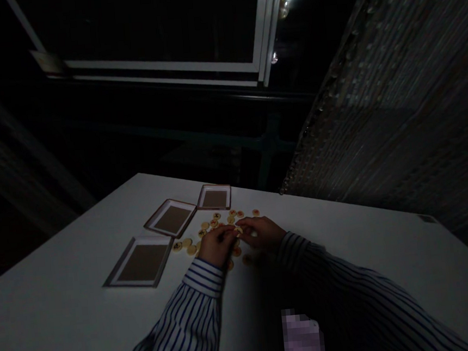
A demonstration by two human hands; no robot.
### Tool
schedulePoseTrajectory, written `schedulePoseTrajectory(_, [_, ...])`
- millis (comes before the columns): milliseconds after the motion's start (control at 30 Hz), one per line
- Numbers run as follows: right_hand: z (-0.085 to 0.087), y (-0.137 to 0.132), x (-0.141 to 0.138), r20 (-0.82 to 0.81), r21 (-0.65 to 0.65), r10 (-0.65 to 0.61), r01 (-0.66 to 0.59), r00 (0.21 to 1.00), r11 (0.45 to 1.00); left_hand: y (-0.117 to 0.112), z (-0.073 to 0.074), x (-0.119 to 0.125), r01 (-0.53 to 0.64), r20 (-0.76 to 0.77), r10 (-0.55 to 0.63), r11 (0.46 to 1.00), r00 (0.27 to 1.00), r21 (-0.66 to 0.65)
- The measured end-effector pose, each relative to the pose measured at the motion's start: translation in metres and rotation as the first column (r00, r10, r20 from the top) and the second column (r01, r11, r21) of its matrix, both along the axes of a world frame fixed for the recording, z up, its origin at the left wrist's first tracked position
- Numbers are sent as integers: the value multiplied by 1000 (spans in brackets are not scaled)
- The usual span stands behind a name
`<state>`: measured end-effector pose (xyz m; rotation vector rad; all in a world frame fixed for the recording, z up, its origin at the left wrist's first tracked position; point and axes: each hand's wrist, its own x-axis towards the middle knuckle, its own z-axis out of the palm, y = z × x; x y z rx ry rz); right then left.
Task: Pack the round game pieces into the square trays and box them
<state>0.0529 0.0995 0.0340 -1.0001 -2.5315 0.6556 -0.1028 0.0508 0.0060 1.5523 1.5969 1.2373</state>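
Round wooden xiangqi pieces with red or dark characters lie loosely scattered on the white table, some face down with plain tops. Between my two hands one xiangqi piece is lifted a little off the table, marked side up. My left hand pinches it from the left with closed fingers. From the right, my right hand grips the same piece between thumb and fingers. More pieces lie under and around both hands, partly hidden by them.
Three shallow open boxes or lids with brown inner bottoms stand left of and behind the pieces: a near box, a middle box and a far box. The table ends before a dark window frame. A bead curtain hangs at right.
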Motion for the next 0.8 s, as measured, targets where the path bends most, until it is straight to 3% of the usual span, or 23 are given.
schedulePoseTrajectory(167, [4, -2, -2, 179, 203, 26, -63, 983, 977, 0, -1, -1, 4, -31, -4, 1000, 1000, 4])
schedulePoseTrajectory(300, [3, -1, 0, 277, 242, -37, -32, 960, 970, -1, 1, -9, -21, -98, 22, 1000, 995, 15])
schedulePoseTrajectory(433, [0, 1, 2, 397, 248, -95, -7, 913, 969, -6, 14, -31, -84, -207, 87, 996, 975, 23])
schedulePoseTrajectory(600, [-4, 0, 1, 465, 254, -125, 3, 876, 967, -27, 29, -74, -215, -477, 178, 976, 861, -25])
schedulePoseTrajectory(700, [-6, -1, -1, 482, 247, -125, 3, 867, 969, -43, 30, -91, -234, -594, 157, 971, 789, -53])
schedulePoseTrajectory(800, [-7, -2, -4, 504, 231, -122, 2, 855, 973, -55, 26, -94, -190, -637, 67, 974, 768, -125])
